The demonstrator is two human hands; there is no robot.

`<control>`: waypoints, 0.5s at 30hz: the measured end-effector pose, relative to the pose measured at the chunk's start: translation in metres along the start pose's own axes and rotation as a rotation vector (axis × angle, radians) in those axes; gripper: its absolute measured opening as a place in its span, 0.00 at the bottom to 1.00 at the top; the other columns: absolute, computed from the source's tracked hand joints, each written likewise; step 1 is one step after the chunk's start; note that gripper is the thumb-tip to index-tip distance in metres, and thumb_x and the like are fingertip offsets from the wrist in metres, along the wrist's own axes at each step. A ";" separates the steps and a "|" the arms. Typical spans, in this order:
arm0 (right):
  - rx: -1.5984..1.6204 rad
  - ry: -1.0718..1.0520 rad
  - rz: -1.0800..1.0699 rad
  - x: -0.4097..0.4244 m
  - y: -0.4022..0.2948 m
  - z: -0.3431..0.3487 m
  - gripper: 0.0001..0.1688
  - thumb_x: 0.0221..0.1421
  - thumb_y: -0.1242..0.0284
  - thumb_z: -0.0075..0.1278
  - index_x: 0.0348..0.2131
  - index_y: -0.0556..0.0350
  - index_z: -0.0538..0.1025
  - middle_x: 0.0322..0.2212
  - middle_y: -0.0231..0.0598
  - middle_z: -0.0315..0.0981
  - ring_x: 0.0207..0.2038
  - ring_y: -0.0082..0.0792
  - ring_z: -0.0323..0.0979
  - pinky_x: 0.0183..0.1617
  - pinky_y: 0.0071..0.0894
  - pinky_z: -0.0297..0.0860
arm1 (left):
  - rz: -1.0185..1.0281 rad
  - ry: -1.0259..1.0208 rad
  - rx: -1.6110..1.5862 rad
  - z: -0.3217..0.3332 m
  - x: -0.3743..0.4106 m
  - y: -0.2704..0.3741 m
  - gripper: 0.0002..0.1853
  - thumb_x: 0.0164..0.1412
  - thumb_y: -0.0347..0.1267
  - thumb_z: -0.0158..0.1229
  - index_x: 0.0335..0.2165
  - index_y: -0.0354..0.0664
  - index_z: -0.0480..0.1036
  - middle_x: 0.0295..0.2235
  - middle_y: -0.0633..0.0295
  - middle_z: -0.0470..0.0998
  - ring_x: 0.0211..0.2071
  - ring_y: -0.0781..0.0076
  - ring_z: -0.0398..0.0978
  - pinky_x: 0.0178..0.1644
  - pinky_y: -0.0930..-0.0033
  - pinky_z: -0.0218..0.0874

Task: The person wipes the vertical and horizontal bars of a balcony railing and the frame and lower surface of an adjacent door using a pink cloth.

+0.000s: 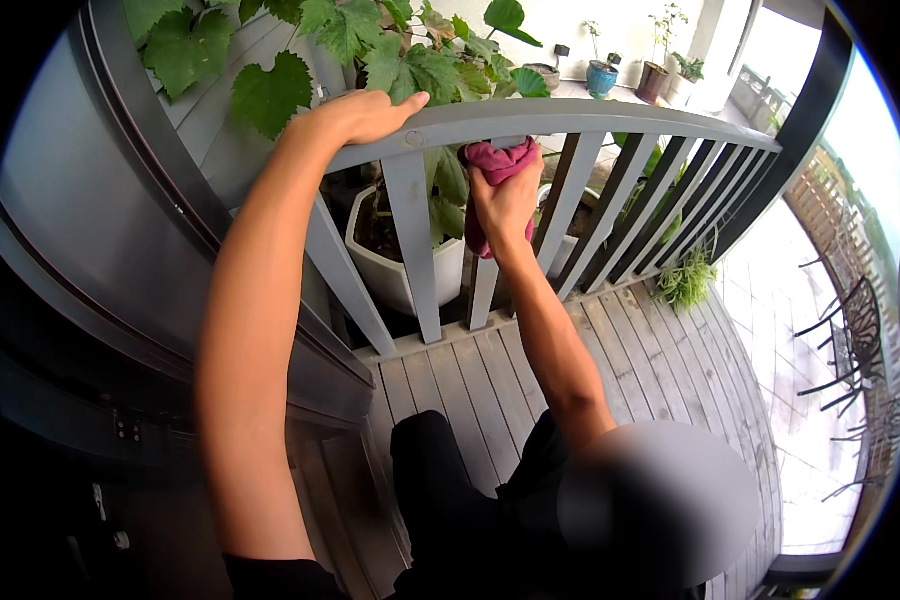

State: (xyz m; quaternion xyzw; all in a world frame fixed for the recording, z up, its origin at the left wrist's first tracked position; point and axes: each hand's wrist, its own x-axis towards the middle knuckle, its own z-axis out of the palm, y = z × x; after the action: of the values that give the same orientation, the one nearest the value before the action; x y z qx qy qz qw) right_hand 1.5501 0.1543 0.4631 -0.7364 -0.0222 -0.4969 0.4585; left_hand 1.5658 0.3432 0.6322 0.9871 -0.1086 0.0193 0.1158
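Note:
My right hand grips a bunched magenta cloth, wrapped around one baluster of the grey railing just below its top rail. Part of the cloth hangs down beside my wrist. My left hand rests on the curved top rail near its left end, with the thumb pointing right along it; the fingers are partly hidden, so their hold on the rail is unclear. A bare baluster stands between the two hands.
Behind the railing are a white planter and large green vine leaves. A dark door frame stands at left. Wooden decking lies below, a grassy plant at the railing's foot, and metal outdoor furniture at far right.

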 end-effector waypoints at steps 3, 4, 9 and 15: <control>0.063 0.005 0.069 0.001 -0.010 0.008 0.50 0.41 0.65 0.65 0.56 0.71 0.58 0.49 0.62 0.62 0.53 0.59 0.63 0.58 0.47 0.61 | -0.077 0.101 -0.040 0.007 -0.013 -0.024 0.48 0.61 0.66 0.34 0.38 0.25 0.76 0.42 0.37 0.77 0.47 0.43 0.74 0.53 0.50 0.60; 0.053 0.024 0.026 -0.002 -0.011 0.011 0.49 0.41 0.66 0.65 0.56 0.69 0.58 0.49 0.61 0.63 0.53 0.59 0.64 0.57 0.47 0.62 | -0.106 0.127 -0.026 0.009 -0.015 -0.024 0.49 0.61 0.66 0.34 0.39 0.25 0.76 0.42 0.37 0.76 0.48 0.43 0.73 0.54 0.50 0.60; 0.027 0.016 -0.077 -0.016 0.012 0.010 0.50 0.40 0.68 0.66 0.57 0.65 0.57 0.48 0.57 0.64 0.50 0.58 0.65 0.55 0.46 0.63 | -0.133 0.111 0.007 0.004 -0.020 -0.011 0.44 0.63 0.63 0.32 0.30 0.29 0.77 0.42 0.35 0.76 0.48 0.39 0.73 0.54 0.47 0.60; -0.028 -0.084 0.038 -0.109 0.077 0.019 0.53 0.38 0.61 0.69 0.56 0.66 0.58 0.47 0.54 0.62 0.49 0.56 0.64 0.53 0.46 0.62 | -0.037 0.361 -0.061 0.022 -0.018 -0.033 0.42 0.61 0.63 0.40 0.18 0.30 0.58 0.19 0.58 0.59 0.24 0.68 0.60 0.39 0.60 0.60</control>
State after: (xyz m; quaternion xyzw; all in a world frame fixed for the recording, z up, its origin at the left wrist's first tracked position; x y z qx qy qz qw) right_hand 1.5461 0.1693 0.3296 -0.7633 -0.0203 -0.4569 0.4563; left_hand 1.5556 0.3736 0.6021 0.9655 -0.0683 0.1907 0.1637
